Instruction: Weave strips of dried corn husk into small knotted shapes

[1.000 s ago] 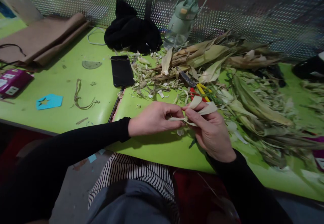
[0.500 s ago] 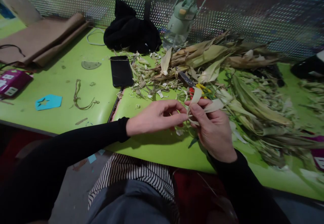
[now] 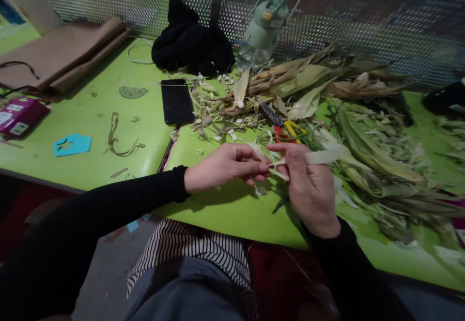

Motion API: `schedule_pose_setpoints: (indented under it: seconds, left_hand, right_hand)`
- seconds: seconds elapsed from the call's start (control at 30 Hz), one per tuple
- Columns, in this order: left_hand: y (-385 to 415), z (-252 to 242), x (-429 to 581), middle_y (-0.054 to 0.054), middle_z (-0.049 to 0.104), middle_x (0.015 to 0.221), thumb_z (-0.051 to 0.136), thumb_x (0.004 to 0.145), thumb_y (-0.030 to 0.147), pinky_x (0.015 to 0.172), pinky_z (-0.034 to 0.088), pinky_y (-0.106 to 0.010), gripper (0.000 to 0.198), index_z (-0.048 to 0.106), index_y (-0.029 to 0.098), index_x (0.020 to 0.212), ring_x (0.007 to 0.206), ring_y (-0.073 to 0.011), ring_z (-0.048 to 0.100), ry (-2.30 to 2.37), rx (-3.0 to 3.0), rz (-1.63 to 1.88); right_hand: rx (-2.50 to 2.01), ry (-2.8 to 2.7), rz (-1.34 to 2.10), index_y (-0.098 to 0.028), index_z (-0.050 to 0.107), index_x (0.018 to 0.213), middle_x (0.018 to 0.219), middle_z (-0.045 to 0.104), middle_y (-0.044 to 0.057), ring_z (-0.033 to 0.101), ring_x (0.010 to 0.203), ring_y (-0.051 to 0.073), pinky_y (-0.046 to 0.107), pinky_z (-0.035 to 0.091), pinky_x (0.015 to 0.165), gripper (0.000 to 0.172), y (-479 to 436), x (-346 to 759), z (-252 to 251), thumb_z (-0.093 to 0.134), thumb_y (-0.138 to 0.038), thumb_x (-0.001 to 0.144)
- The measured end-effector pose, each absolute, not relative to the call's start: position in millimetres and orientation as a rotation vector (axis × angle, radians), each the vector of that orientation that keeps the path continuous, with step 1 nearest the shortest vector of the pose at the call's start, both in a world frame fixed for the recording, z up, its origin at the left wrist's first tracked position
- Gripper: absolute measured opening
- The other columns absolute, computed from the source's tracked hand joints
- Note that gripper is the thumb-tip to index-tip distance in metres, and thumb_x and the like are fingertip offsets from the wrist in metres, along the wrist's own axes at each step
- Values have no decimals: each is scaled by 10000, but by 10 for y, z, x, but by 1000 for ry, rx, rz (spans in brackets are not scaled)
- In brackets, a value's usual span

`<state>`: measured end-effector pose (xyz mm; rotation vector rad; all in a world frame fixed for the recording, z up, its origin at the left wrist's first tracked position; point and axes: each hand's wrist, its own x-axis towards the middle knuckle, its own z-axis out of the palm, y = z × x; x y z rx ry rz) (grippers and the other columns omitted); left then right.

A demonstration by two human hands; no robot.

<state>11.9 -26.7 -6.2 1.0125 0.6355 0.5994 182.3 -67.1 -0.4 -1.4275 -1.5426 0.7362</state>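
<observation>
Pale strips of corn husk run between my two hands over the front of the green table. My left hand pinches the husk where the strips meet, thumb against fingers. One strip stands up behind its fingertips. My right hand is closed on a husk strip, whose flat end sticks out to the right past the knuckles. Just beyond the hands lie pliers with red and yellow handles, on husk scraps. To the right is a heap of dried corn husks.
A phone lies left of the scraps. Behind are a bundle of black cloth and a green water bottle against a perforated metal screen. A blue paper cutout, a twisted cord and a purple box lie leftward.
My left hand has closed its fingertips on the husk. My right hand has turned, and its strip now stretches out flatter to the right.
</observation>
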Motion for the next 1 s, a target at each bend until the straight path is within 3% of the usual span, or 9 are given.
schedule_pose_setpoints:
  seconds: [0.13, 0.27, 0.77, 0.9, 1.0]
  left_hand:
    - [-255, -67, 133, 14, 670, 748, 650, 872, 110, 754, 536, -259, 35, 636, 78, 870, 674, -57, 631, 629, 1009, 602]
    - [-243, -48, 108, -8, 689, 781, 630, 878, 98, 772, 539, -252, 34, 642, 77, 903, 719, -63, 652, 598, 1001, 605]
    - [-192, -209, 119, -2, 669, 701, 624, 892, 124, 658, 510, -214, 46, 603, 88, 872, 607, -55, 617, 551, 1146, 612]
    - [-171, -154, 109, -5, 675, 693, 598, 894, 86, 680, 524, -214, 33, 611, 79, 864, 618, -56, 628, 559, 1056, 594]
    - [-174, -91, 109, -28, 702, 737, 522, 900, 15, 748, 541, -229, 128, 625, 79, 859, 667, -62, 656, 571, 921, 582]
  right_hand:
    - [-1424, -1488, 783, -234, 715, 965, 497, 347, -53, 304, 433, 99, 270, 198, 412, 445, -660, 1815, -20, 481, -613, 955]
    - [-1393, -1467, 846, -218, 707, 975, 512, 316, -63, 286, 441, 91, 261, 192, 418, 453, -623, 1840, -51, 481, -610, 956]
    - [-1381, -1500, 794, -219, 698, 956, 497, 364, -60, 345, 438, 98, 252, 249, 413, 404, -651, 1817, -91, 522, -582, 949]
    - [-1371, -1469, 844, -223, 689, 992, 511, 391, -59, 364, 446, 96, 246, 274, 419, 406, -598, 1837, -115, 528, -592, 942]
    - [-1335, -1433, 924, -223, 675, 1068, 559, 428, -55, 385, 464, 92, 242, 301, 427, 444, -550, 1853, -133, 528, -619, 930]
